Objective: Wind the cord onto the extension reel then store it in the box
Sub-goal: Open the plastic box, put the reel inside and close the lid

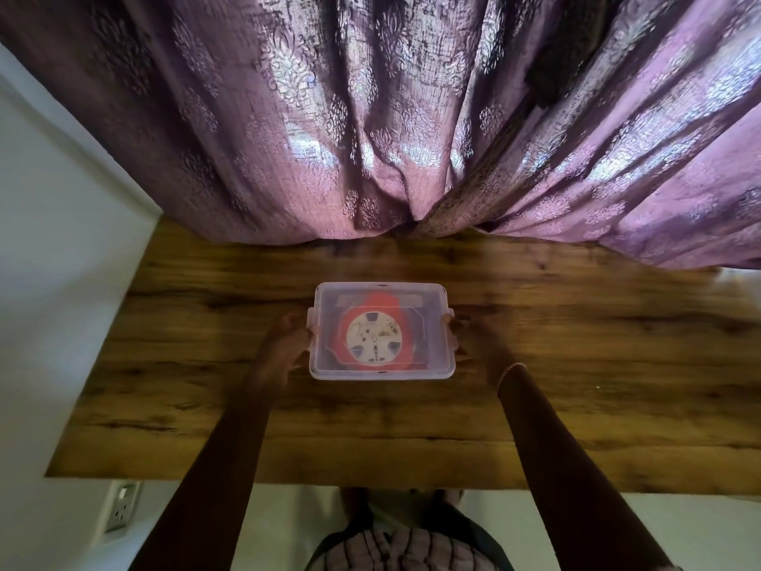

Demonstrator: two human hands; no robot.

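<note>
A clear plastic box (432, 294) with its lid on sits in the middle of the wooden table (576, 385). Through the lid shows the red extension reel (372, 337) with its round white socket face; I see no loose cord outside the box. My left hand (288, 344) grips the box's left side at the clip. My right hand (465, 344) grips the right side at its clip. Both thumbs lie near the lid's edge.
A purple patterned curtain (412, 138) hangs over the table's far edge just behind the box. A white wall stands to the left, with a wall socket (121, 506) low down below the table's near edge.
</note>
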